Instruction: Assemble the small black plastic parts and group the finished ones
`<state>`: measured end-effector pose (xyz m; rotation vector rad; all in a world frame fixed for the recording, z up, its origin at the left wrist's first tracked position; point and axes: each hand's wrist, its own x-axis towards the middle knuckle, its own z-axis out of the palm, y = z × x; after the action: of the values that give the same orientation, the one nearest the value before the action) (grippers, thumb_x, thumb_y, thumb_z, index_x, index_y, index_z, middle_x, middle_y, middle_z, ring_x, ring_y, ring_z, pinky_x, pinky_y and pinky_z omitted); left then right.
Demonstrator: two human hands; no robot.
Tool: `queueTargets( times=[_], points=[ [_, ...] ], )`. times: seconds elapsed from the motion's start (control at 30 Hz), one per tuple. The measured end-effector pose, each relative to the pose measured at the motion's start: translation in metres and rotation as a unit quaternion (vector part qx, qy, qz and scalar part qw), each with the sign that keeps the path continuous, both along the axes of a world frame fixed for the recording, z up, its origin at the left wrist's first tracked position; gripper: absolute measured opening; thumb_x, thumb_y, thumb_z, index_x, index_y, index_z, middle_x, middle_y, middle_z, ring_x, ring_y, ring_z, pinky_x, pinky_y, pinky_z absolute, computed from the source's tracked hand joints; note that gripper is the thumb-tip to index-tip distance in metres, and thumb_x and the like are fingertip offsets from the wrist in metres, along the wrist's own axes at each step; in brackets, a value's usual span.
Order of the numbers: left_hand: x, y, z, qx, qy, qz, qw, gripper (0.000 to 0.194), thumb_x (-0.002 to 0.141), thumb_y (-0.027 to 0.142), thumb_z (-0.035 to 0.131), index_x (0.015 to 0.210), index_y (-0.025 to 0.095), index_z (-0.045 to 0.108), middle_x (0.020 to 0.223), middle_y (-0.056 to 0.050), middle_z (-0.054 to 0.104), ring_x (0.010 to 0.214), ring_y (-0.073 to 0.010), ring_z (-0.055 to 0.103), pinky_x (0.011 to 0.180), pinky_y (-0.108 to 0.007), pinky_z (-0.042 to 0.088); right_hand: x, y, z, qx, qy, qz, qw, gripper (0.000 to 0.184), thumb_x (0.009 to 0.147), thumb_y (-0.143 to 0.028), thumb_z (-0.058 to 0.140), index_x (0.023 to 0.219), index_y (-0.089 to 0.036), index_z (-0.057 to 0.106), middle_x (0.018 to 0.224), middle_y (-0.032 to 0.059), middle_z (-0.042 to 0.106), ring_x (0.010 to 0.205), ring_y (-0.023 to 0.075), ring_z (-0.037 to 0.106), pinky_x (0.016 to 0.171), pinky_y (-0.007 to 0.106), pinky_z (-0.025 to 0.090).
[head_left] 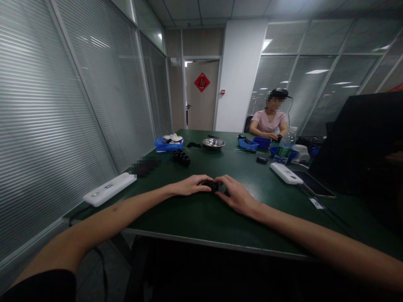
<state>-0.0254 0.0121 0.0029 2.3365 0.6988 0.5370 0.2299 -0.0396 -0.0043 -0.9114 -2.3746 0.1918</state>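
Observation:
Low over the green table point(189, 218), a small black rounded part point(213, 186) sits between my two hands; its exact kind is too small and dark to tell. My left hand point(191, 184) grips it from the left, thumb and fingers closed on its edge. From the other side, my right hand point(236, 193) pinches it with curled fingers and thumb. Beyond my hands, to the left, stands a cluster of black round parts point(181, 157). A steel bowl point(214, 144) with small pale pieces in it lies farther back.
Blue baskets point(169, 145) hold loose items at the far left and far right. A water bottle point(285, 147), a white power bank point(286, 173) and a phone point(315, 183) lie to the right, beside a dark monitor point(362, 138). Another person point(270, 121) sits across the table.

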Motion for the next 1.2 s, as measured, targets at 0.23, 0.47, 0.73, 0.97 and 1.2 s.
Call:
queueTargets(
  times=[0.23, 0.47, 0.73, 0.97, 1.2],
  points=[
    [-0.0012, 0.0031, -0.0034, -0.006, 0.003, -0.004, 1.000, 0.048, 0.097, 0.047, 0.062, 0.135, 0.017, 0.060, 0.110, -0.007, 0.064, 0.087, -0.0174, 0.057, 0.075, -0.027, 0.042, -0.0009, 0.0001, -0.0002, -0.010, 0.000, -0.035, 0.999, 0.033, 0.098, -0.037, 0.064, 0.126, -0.023, 0.056, 0.114, 0.0089, 0.066, 0.102, 0.0247, 0.065, 0.090, 0.042, 0.055],
    [-0.0011, 0.0008, -0.0010, -0.002, 0.003, 0.000, 1.000, 0.047, 0.097, 0.045, 0.062, 0.134, 0.017, 0.059, 0.110, -0.007, 0.064, 0.086, -0.0171, 0.055, 0.075, -0.027, 0.042, -0.0013, 0.0000, 0.0009, 0.017, 0.000, 0.014, 1.000, 0.032, 0.095, -0.022, 0.065, 0.126, -0.025, 0.056, 0.125, 0.0088, 0.061, 0.107, 0.0231, 0.063, 0.092, 0.039, 0.056],
    [-0.0021, 0.0022, -0.0030, -0.009, 0.001, -0.007, 1.000, 0.047, 0.098, 0.048, 0.062, 0.134, 0.017, 0.060, 0.108, -0.007, 0.064, 0.088, -0.0175, 0.056, 0.075, -0.027, 0.042, -0.0012, 0.0012, -0.0004, -0.011, 0.003, -0.031, 0.999, 0.027, 0.101, -0.034, 0.059, 0.126, -0.023, 0.058, 0.112, 0.0089, 0.067, 0.099, 0.0236, 0.066, 0.088, 0.041, 0.056],
    [-0.0019, 0.0019, -0.0024, -0.003, -0.004, -0.004, 1.000, 0.047, 0.097, 0.048, 0.062, 0.134, 0.018, 0.060, 0.112, -0.007, 0.064, 0.090, -0.0180, 0.058, 0.076, -0.028, 0.043, -0.0014, -0.0017, 0.0033, 0.009, 0.003, -0.009, 1.000, 0.032, 0.097, -0.031, 0.066, 0.127, -0.024, 0.057, 0.122, 0.0099, 0.063, 0.108, 0.0252, 0.064, 0.092, 0.042, 0.055],
    [-0.0011, 0.0017, -0.0027, -0.005, -0.005, -0.001, 1.000, 0.044, 0.097, 0.043, 0.064, 0.132, 0.017, 0.061, 0.110, -0.007, 0.064, 0.087, -0.0168, 0.056, 0.074, -0.027, 0.043, -0.0013, 0.0010, 0.0000, -0.003, 0.000, -0.017, 1.000, 0.028, 0.099, -0.030, 0.062, 0.126, -0.023, 0.058, 0.117, 0.0095, 0.065, 0.103, 0.0240, 0.065, 0.090, 0.041, 0.055]
  ],
)
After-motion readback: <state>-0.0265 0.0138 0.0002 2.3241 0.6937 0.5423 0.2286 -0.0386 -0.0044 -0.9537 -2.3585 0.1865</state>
